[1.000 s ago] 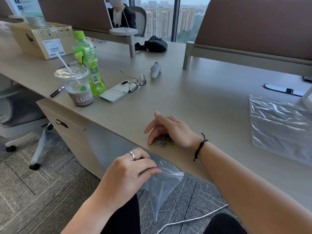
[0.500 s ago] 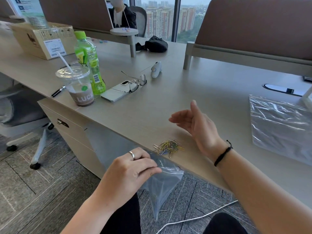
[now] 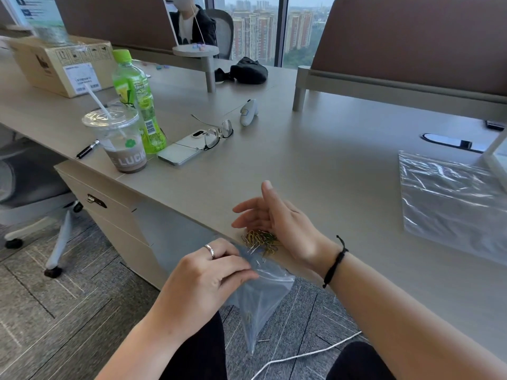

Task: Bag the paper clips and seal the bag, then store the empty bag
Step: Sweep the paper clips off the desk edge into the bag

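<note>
A small heap of gold and green paper clips (image 3: 260, 239) lies at the desk's (image 3: 315, 165) front edge. My right hand (image 3: 277, 223) stands on its edge just behind and to the right of the heap, fingers spread, holding nothing. My left hand (image 3: 208, 275) pinches the mouth of a clear plastic bag (image 3: 260, 300) against the desk edge right below the clips; the bag hangs down past the edge. A second clear bag (image 3: 452, 201) lies flat on the desk at the right.
At the left stand a lidded iced-coffee cup (image 3: 120, 141), a green bottle (image 3: 137, 100), a phone (image 3: 183, 149) with glasses (image 3: 216, 133) on it and a pen (image 3: 87, 149). A cardboard box (image 3: 60, 64) sits far left. A white cord (image 3: 301, 355) lies on the floor.
My right hand lifted off the clips, swung right, then came back down behind the heap. The heap sits slightly closer to the bag mouth. The left hand stayed put.
</note>
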The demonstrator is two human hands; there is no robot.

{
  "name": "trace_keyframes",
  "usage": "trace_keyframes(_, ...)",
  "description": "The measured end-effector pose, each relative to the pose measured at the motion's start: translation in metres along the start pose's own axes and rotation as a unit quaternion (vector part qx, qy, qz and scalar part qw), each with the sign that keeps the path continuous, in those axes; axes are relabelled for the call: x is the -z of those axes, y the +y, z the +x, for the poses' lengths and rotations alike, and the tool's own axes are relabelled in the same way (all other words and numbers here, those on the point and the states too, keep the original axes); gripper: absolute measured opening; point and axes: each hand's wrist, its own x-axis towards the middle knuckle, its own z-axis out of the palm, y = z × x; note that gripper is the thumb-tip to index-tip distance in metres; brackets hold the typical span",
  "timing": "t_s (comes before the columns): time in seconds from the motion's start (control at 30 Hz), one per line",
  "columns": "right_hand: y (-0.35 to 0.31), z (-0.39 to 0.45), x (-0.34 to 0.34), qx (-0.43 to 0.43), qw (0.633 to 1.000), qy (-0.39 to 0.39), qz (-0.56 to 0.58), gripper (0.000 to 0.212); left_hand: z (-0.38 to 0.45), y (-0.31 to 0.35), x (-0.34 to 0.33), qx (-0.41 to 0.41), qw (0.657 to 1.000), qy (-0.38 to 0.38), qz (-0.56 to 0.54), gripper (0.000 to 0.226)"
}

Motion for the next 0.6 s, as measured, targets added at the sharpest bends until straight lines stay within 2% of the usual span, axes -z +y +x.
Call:
trace_keyframes(0.27, -0.005, 0.002, -0.010, 0.005, 0.999, -0.012, 0.029, 0.073, -0.001, -0.003, 0.002, 0.009, 1.000, -0.004, -0.001, 0.020)
trace_keyframes(0.6, 0.000, 0.003, -0.014, -0.019, 0.996, -0.075, 0.051, 0.078, 0.001, -0.003, 0.001, 0.003, 1.000, 0.007, 0.000, 0.022)
